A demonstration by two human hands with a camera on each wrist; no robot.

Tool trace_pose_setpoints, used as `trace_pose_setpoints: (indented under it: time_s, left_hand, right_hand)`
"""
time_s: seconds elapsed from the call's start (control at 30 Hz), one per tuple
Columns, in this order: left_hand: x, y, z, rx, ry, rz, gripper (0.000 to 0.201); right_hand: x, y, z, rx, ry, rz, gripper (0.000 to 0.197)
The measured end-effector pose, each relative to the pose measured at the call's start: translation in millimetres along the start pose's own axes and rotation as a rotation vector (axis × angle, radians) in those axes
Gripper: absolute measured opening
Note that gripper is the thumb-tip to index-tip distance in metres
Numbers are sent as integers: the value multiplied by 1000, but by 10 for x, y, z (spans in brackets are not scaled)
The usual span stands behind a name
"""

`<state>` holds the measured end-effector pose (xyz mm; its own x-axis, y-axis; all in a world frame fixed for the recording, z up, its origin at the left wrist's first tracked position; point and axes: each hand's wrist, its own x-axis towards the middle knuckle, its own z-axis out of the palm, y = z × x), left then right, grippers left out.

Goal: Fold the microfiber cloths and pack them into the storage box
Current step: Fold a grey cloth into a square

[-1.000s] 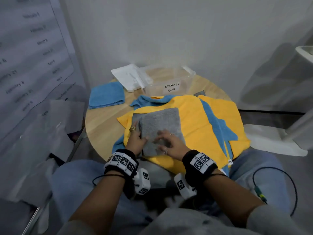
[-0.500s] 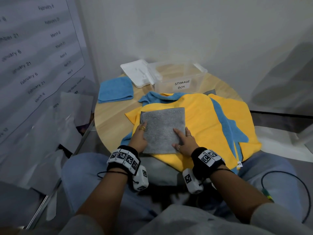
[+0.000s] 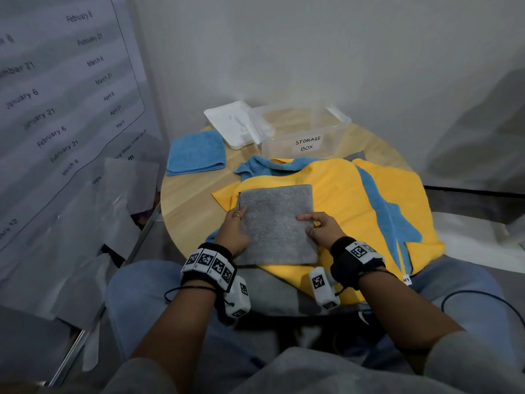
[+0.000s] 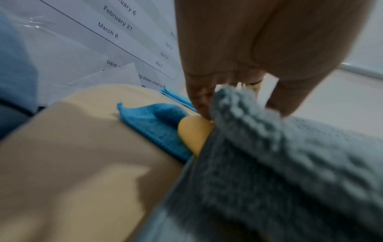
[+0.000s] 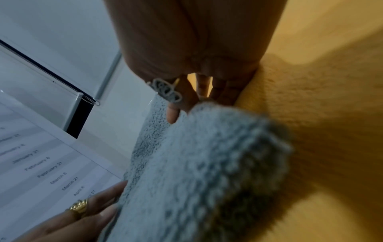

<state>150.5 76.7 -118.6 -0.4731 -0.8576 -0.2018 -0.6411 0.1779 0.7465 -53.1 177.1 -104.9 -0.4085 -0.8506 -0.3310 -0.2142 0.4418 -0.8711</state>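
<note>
A folded grey cloth (image 3: 277,226) lies flat on a spread yellow cloth (image 3: 341,191) at the near side of the round table. My left hand (image 3: 238,220) pinches its left edge; the left wrist view shows that edge (image 4: 290,163) raised between fingers and thumb. My right hand (image 3: 315,223) grips the right edge, thumb on top and fingers tucked under, as the right wrist view shows (image 5: 194,104). The clear storage box (image 3: 338,129), labelled and without its lid, stands at the far side. I see nothing inside it.
A folded blue cloth (image 3: 196,153) lies at the far left of the wooden table (image 3: 187,206). The white lid (image 3: 233,123) rests beside the box. An unfolded blue cloth (image 3: 380,206) lies among the yellow ones at right. Walls stand close behind and to the left.
Both hands slid from the near middle of the grey cloth out to its left and right edges and took hold there. The cloth now lies smooth and square.
</note>
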Motion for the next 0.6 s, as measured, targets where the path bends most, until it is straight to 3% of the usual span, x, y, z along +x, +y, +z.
trace_pose_setpoints:
  time_s: [0.13, 0.23, 0.3, 0.33, 0.43, 0.6]
  left_hand:
    - [106, 70, -100, 263, 123, -28, 56]
    - [109, 213, -42, 529, 177, 135, 54]
    - [99, 285, 106, 635, 76, 266, 56]
    - [96, 291, 182, 654, -19, 254, 60]
    - [132, 208, 278, 663, -227, 133, 72]
    - [291, 101, 85, 590, -289, -38, 99]
  right_hand:
    - [81, -62, -50, -73, -64, -45, 51]
    - [102, -88, -69, -195, -60, -61, 63]
    - [99, -101, -51, -215, -78, -68, 69]
    - [94, -108, -43, -204, -100, -69, 71]
    - [117, -97, -63, -174, -178, -78, 75]
    - [174, -18, -200, -59, -278, -70, 87]
